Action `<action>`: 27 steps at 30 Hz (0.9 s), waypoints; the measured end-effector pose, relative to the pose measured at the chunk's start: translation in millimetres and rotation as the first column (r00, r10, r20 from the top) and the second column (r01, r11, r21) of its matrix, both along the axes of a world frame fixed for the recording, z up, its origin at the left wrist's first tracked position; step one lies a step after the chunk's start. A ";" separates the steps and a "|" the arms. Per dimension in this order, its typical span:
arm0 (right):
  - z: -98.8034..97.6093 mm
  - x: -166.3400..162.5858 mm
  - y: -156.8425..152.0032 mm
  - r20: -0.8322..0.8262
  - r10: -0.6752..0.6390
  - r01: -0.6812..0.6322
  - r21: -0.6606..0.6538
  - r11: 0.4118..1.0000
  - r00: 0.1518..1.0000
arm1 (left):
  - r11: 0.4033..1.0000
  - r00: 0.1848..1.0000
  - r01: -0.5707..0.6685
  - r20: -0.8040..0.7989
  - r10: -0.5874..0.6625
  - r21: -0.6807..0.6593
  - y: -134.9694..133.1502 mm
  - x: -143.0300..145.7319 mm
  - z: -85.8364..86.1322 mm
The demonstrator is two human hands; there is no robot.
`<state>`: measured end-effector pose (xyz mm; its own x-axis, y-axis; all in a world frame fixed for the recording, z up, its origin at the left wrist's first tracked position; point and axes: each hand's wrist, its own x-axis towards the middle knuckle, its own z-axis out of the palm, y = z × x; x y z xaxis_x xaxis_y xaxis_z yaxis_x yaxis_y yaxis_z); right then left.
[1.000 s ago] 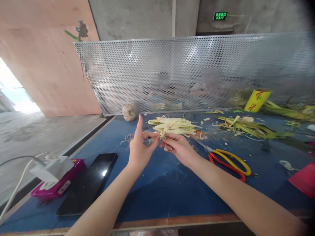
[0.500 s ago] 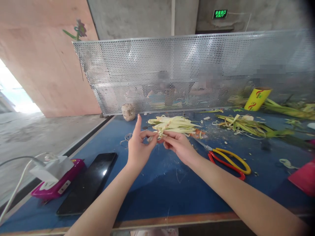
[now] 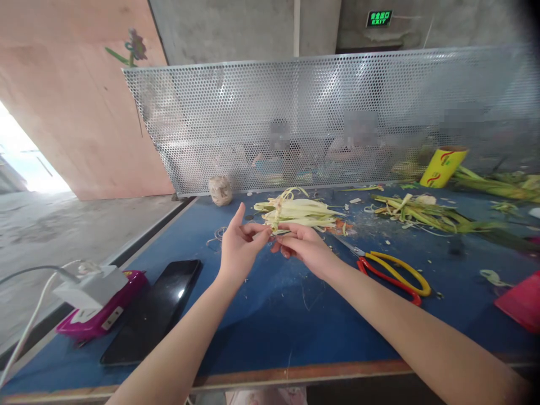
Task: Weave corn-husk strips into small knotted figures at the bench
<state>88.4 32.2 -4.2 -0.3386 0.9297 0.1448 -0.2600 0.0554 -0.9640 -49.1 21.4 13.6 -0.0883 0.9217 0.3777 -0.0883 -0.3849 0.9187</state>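
Observation:
Over the blue table (image 3: 270, 332), both my hands pinch the lower end of a twisted corn husk strand (image 3: 277, 216), which stands upright with loose thin strips curling over at its top. My left hand (image 3: 237, 250) grips from the left between thumb and index finger, its thumb side raised. From the right, my right hand (image 3: 309, 248) holds the same end with its fingertips, other fingers curled below. Just behind the strand lies a pile of pale corn husks (image 3: 314, 209). Fingers partly hide the pinched end.
Scissors (image 3: 392, 273) with red and yellow handles lie at right. A black phone (image 3: 154, 309) and a purple power strip (image 3: 101, 315) are at left. Green husks (image 3: 422, 214), a yellow roll (image 3: 444, 167) and a wrapped lump (image 3: 220, 190) lie farther back, before a perforated metal screen (image 3: 253, 112).
More of the husk strand now shows above my fingers, with its loose strips arching upward. Both hands have shifted only slightly and keep their pinch.

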 end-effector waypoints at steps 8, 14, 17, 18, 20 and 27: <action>-1.7 8.9 8.9 0.108 -0.105 0.111 -0.050 0.993 0.989 | 0.999 0.995 -0.039 0.086 0.042 -0.037 0.4 -2.5 5.7; -10.7 15.3 22.1 0.212 -0.155 0.175 -0.077 0.982 0.965 | 0.999 0.992 -0.033 0.119 0.033 -0.006 0.8 -3.3 6.2; -12.1 15.3 23.5 0.217 -0.133 0.155 -0.085 0.984 0.967 | 0.999 0.994 -0.050 0.095 0.051 -0.016 0.5 -3.4 6.3; -11.9 15.0 23.1 0.212 -0.125 0.146 -0.084 0.986 0.969 | 0.998 0.995 -0.061 0.077 0.062 -0.021 0.5 -3.5 6.3; -10.6 14.1 21.2 0.195 -0.110 0.127 -0.077 0.989 0.975 | 0.996 0.996 -0.083 0.043 0.084 -0.026 0.7 -3.8 6.3; -5.0 12.6 14.3 0.154 -0.056 0.064 -0.049 0.997 0.987 | 0.992 0.992 -0.126 0.009 0.126 -0.017 2.6 -4.6 6.3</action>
<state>101.0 46.4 -9.2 -0.2961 0.9541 0.0452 -0.1079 0.0136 -0.9941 -53.7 23.9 19.9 -0.2080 0.9090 0.3613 -0.0488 -0.3785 0.9243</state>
